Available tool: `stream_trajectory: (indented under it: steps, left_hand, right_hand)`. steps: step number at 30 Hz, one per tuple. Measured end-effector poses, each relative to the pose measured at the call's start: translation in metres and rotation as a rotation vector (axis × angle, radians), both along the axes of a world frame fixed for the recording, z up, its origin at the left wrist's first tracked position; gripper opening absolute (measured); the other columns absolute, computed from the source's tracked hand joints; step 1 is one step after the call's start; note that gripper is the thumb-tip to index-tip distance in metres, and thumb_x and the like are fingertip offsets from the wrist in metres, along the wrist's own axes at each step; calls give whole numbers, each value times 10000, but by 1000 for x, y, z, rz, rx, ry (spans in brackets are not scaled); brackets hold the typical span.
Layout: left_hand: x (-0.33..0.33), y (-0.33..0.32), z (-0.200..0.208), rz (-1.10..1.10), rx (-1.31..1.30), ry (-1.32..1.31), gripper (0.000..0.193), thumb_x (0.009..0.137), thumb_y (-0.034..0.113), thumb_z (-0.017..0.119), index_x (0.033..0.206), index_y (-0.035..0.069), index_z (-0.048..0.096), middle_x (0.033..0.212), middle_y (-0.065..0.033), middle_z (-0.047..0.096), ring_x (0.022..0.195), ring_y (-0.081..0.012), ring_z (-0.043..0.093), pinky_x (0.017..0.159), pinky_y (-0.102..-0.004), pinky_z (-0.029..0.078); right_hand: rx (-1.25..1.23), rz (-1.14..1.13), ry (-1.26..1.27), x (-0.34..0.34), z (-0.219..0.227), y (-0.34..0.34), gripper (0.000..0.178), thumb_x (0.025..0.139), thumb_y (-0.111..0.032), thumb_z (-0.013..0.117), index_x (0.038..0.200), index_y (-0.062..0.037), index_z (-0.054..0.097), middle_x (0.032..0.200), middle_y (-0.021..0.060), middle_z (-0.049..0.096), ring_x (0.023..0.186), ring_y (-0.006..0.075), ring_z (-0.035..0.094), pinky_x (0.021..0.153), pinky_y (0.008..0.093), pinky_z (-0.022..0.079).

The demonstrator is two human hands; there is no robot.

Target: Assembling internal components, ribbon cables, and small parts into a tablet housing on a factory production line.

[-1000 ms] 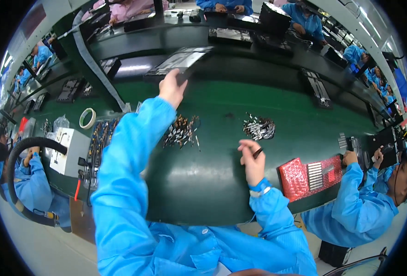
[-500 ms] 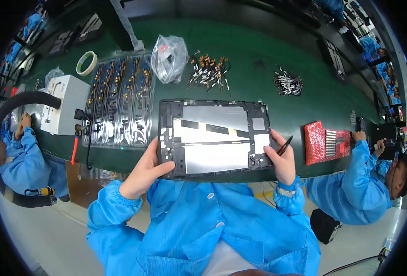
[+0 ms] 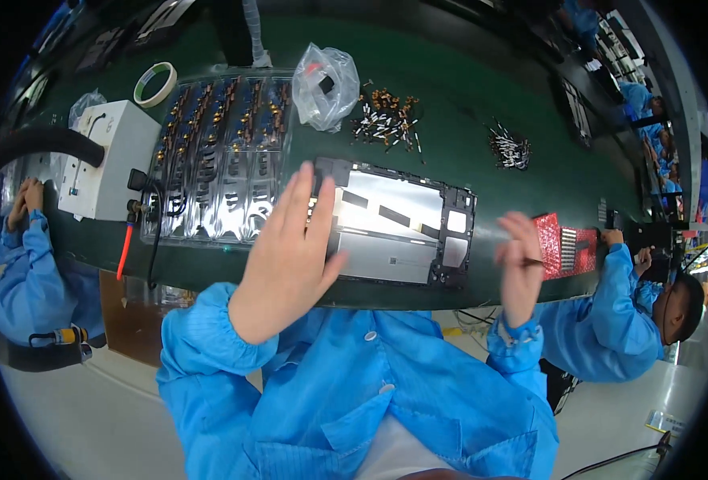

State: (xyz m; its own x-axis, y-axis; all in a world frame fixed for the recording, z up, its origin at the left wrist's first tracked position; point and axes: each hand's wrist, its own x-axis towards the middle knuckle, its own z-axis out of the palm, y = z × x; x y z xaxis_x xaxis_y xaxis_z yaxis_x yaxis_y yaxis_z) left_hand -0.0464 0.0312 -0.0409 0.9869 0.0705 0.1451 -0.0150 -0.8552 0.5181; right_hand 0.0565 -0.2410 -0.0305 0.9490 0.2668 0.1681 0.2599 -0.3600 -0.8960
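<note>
A tablet housing (image 3: pixel 390 268) with a black frame and silver inner plates lies on the green bench in front of me. Over its left end, my left hand (image 3: pixel 286 256) is stretched flat with the fingers together and the thumb apart; whether it touches the housing or hovers is hard to tell. My right hand (image 3: pixel 520 268) is off the housing's right side, raised and partly blurred. A dark, thin pen-like tool (image 3: pixel 535 262) pokes out of its curled fingers, mostly hidden.
Left stand a clear tray (image 3: pixel 218 192) of small cable parts and a white box (image 3: pixel 106 168) with a black hose. Behind lie a tape roll (image 3: pixel 155 85), a plastic bag (image 3: pixel 326 88) and two piles of small parts (image 3: pixel 390 120). Red bubble wrap (image 3: pixel 550 240) sits right, beside a co-worker (image 3: pixel 626 312).
Both hands have let go of the housing's edges, and it now rests on the bench. My left hand has moved over its left end; the right has drawn away to the right.
</note>
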Motion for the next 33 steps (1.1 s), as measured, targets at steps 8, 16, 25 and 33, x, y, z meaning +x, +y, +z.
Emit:
stream_trajectory:
  steps: [8, 16, 25, 33]
  left_hand:
    - [97, 36, -44, 191, 448, -218, 526, 778, 356, 580, 1202, 65, 472, 1299, -147, 413, 1230, -285, 360, 974, -551, 254]
    - [107, 36, -76, 179, 335, -260, 476, 783, 467, 534, 1135, 149, 567, 1264, -278, 390, 1231, -372, 325, 951, -632, 181]
    - [105, 37, -72, 173, 275, -136, 437, 822, 423, 508, 1210, 221, 502, 1300, -272, 339, 1253, -377, 297, 959, -625, 191]
    - [105, 38, -76, 174, 210, -235, 440, 797, 427, 545, 1135, 146, 561, 1270, -297, 364, 1235, -388, 311, 945, -631, 196]
  right_hand:
    - [167, 495, -53, 56, 27, 156, 284, 919, -274, 445, 877, -27, 577, 711, -4, 504, 543, 50, 414, 473, 187, 333]
    - [99, 458, -93, 123, -62, 222, 216, 788, -52, 616, 1002, -17, 617, 885, 56, 627, 788, 120, 592, 707, 228, 479]
    - [-37, 378, -149, 129, -68, 226, 189, 775, -75, 631, 961, -40, 645, 890, 121, 659, 782, 189, 650, 704, 245, 506]
    - [-96, 346, -177, 128, -63, 226, 166, 766, -53, 639, 928, -23, 655, 874, 94, 666, 775, 131, 643, 695, 223, 496]
